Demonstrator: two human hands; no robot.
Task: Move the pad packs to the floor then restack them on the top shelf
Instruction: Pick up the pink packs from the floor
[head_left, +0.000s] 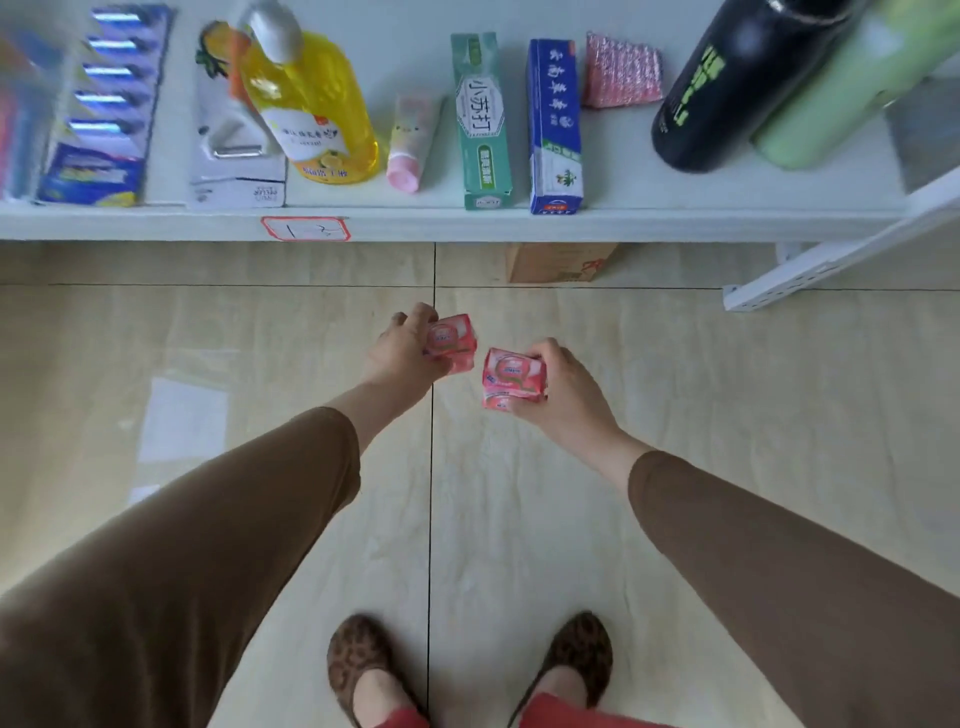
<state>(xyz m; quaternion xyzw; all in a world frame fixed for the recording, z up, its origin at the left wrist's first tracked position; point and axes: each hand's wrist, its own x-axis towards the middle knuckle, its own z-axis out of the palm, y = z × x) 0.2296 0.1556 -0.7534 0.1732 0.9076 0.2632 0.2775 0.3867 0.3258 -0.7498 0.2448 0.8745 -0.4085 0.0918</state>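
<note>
My left hand (400, 351) grips pink pad packs (453, 340), apparently two stacked, below the front edge of the white top shelf (675, 226). My right hand (563, 392) grips another small stack of pink pad packs (511, 376), thumb side on top. Both hands hang in the air above the tiled floor (260, 338), close together but with a gap between the two stacks. Both arms wear brown sleeves.
The shelf carries a razor card (104, 104), a white box (234, 150), a yellow soap bottle (317, 114), a pink tube (410, 145), two toothpaste boxes (480, 119), a pink sponge (621, 70), and black and green bottles (737, 88). A cardboard box (558, 262) sits under it. My feet (363, 670) stand below.
</note>
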